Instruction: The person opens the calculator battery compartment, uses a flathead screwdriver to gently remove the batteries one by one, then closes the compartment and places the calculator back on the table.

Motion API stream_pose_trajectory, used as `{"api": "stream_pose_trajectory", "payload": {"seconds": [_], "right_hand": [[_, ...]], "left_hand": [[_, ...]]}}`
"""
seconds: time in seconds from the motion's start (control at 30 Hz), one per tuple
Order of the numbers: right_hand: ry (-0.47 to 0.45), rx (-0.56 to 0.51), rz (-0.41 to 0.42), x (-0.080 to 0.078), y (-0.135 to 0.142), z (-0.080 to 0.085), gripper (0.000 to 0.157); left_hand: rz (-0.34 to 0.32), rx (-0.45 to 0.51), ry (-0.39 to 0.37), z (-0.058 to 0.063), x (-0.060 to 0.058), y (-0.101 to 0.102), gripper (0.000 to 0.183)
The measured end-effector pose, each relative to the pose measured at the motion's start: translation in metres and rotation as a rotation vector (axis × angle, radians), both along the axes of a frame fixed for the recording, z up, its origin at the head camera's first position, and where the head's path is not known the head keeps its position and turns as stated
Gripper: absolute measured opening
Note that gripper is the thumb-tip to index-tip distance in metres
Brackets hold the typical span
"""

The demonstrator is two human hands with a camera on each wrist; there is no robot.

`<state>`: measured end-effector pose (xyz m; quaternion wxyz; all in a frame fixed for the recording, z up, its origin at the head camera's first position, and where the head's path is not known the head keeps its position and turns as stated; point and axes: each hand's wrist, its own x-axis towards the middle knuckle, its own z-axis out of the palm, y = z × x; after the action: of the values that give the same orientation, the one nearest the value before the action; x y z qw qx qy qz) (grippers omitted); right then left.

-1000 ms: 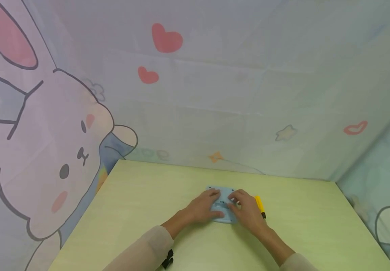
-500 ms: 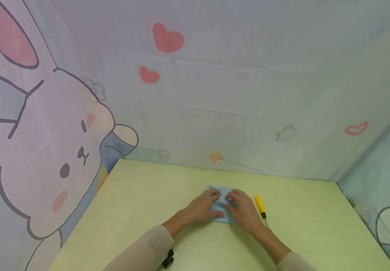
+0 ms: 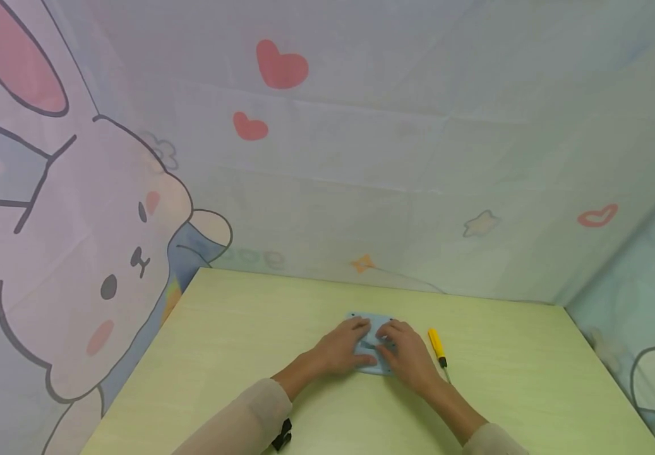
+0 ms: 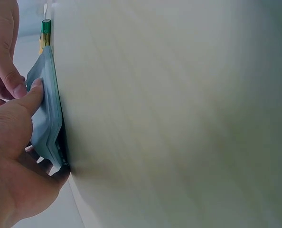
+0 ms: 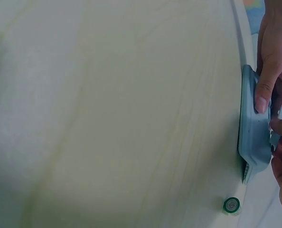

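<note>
A light blue plastic device [image 3: 375, 319] lies on the table, with dark dots near its corners and a recess across its middle. My left hand [image 3: 338, 349] grips its left side; in the left wrist view the thumb presses on top of the device [image 4: 47, 114] and other fingers reach its lower edge. Over the device's right half is my right hand [image 3: 412, 354]. In the right wrist view that hand pinches a small light blue cover [image 5: 275, 138], held at the upper face of the device. Fingers hide part of the recess.
Right of the right hand lies a yellow-handled screwdriver [image 3: 436, 344]. A battery with a green end [image 5: 231, 205] rests on the table beside the device. Near the left sleeve is a black object [image 3: 283, 435]. A printed cloth wall [image 3: 327, 221] stands behind the table.
My right hand has shifted slightly left over the device, and more of the screwdriver shows. The left hand and the device have stayed in place.
</note>
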<state>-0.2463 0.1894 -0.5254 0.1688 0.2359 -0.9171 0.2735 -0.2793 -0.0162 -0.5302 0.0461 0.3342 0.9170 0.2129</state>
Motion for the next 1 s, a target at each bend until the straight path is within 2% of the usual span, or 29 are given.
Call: {"api": "stream_pose_trajectory", "payload": {"seconds": [0.43,1.0], "right_hand": [[0.006,0.007,0.02,-0.0023,-0.0008,-0.0043,0.012],[0.01,0.047,0.04,-0.0069,-0.0023,-0.0037,0.012]], "left_hand": [[0.0,-0.005,0.025,-0.0012,-0.0008,-0.0001,0.081],[-0.024,0.003,0.019,-0.0019,-0.0012,-0.0022,0.08]]}}
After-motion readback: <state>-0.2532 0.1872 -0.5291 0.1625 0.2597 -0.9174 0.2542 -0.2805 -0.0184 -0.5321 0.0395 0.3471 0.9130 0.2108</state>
